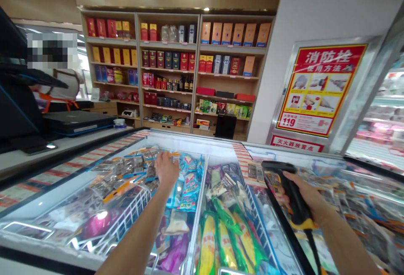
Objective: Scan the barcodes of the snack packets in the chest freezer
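My right hand (303, 193) is wrapped round the grip of a black barcode scanner (296, 199) with a yellow-trimmed base and a trailing cable. The scanner's head points left, above the glass of a chest freezer. My left hand (167, 169) reaches over the freezer, its fingers curled at a small packet (175, 156) with an orange edge; the fingertips are partly hidden. Left of that hand, several small brown packets (128, 165) with blue and orange edges lie on the glass. Blue packets (191, 184) lie below and right of it inside the freezer.
Green-and-yellow corn packs (221, 241) fill a wire basket (257, 212) in the freezer (197, 224). A counter with a black device (80, 122) stands left, where a person (61, 83) is behind. Shelves of boxes (167, 60) line the back wall, beside a red sign (322, 89).
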`<state>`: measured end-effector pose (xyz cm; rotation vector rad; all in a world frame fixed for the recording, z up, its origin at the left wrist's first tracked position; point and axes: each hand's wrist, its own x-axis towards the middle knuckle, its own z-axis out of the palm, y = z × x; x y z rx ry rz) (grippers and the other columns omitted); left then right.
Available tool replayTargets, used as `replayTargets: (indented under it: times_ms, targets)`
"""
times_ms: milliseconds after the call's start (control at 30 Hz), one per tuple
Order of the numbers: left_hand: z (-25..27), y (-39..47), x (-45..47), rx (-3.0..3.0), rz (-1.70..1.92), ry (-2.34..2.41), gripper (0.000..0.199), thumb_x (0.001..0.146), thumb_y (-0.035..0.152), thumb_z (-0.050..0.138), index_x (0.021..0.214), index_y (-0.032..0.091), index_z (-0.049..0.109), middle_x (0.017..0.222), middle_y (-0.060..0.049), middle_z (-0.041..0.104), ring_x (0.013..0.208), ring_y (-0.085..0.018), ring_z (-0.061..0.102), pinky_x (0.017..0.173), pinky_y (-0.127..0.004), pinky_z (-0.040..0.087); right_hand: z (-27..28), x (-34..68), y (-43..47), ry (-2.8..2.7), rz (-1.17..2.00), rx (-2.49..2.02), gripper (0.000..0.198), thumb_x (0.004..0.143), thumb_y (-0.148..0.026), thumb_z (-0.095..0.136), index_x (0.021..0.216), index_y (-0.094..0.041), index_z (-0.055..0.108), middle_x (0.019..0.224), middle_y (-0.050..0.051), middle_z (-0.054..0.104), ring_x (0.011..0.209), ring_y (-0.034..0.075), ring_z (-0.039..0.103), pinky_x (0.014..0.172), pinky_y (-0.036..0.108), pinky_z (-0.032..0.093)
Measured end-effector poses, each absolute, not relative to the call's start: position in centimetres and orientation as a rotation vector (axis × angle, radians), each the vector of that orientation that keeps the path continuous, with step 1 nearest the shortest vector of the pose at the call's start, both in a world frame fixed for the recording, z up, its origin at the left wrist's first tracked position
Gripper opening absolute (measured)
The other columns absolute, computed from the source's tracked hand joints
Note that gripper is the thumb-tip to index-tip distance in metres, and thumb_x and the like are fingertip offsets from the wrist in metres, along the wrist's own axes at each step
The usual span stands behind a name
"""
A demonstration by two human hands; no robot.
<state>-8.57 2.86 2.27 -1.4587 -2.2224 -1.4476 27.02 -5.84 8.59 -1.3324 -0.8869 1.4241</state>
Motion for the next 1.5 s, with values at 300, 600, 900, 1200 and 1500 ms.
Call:
replayTargets:
  times_ms: [300, 600, 900, 1200, 1500]
  targets:
    - [3.3, 4.5, 6.6, -2.188, -1.303, -2.042, 0.045, 0.071, 0.023, 0.046, 0.114, 0.012, 0.045, 0.12, -0.012, 0.045, 0.115, -0.022, 0.037, 0.096, -0.031, 0.027, 6.7, 33.2, -5.7, -0.725, 1.298, -1.261, 0.016, 0.073, -0.034, 0.052, 0.07, -0.019, 0.049, 0.045, -0.002, 0.052, 0.034, 0.01, 0.046, 0.03, 0.021, 0.038]
    - [0.2, 7.2, 17.4, -2.561, -1.0, -2.06, 0.045, 0.073, 0.032, 0.045, 0.118, 0.027, 0.042, 0.117, -0.009, 0.05, 0.11, -0.026, 0.04, 0.091, -0.046, 0.028, 6.9, 32.8, -5.6, -0.73, 1.363, -1.274, 0.018, 0.075, -0.037, 0.049, 0.072, -0.019, 0.049, 0.045, -0.003, 0.051, 0.034, 0.01, 0.046, 0.031, 0.021, 0.038]
    - [-0.5, 6.0, 14.5, -2.595, -0.807, -1.968, 0.028, 0.077, 0.033, 0.039, 0.097, 0.029, 0.059, 0.107, -0.005, 0.058, 0.113, -0.026, 0.036, 0.096, -0.054, 0.012, 6.6, 32.4, -5.7, -0.74, 1.405, -1.239, 0.018, 0.075, -0.036, 0.048, 0.075, -0.018, 0.049, 0.046, -0.003, 0.051, 0.034, 0.009, 0.046, 0.03, 0.02, 0.037]
    - [0.7, 4.0, 1.6, -1.948, -1.067, -2.363, 0.03, 0.063, 0.036, 0.059, 0.084, 0.015, 0.062, 0.095, -0.015, 0.061, 0.102, -0.033, 0.046, 0.093, -0.054, 0.016, 6.3, 29.3, -5.9, -0.818, 1.497, -1.196, 0.019, 0.075, -0.034, 0.048, 0.068, -0.017, 0.05, 0.045, -0.002, 0.05, 0.033, 0.009, 0.045, 0.03, 0.019, 0.037]
    - [-0.2, 4.0, 7.3, -2.544, -0.865, -1.899, 0.032, 0.078, 0.037, 0.038, 0.105, 0.027, 0.054, 0.129, -0.006, 0.04, 0.121, -0.026, 0.028, 0.097, -0.051, 0.017, 5.9, 28.1, -5.7, -0.83, 1.509, -1.239, 0.023, 0.073, -0.035, 0.051, 0.059, -0.017, 0.048, 0.045, -0.002, 0.051, 0.034, 0.009, 0.046, 0.032, 0.02, 0.039]
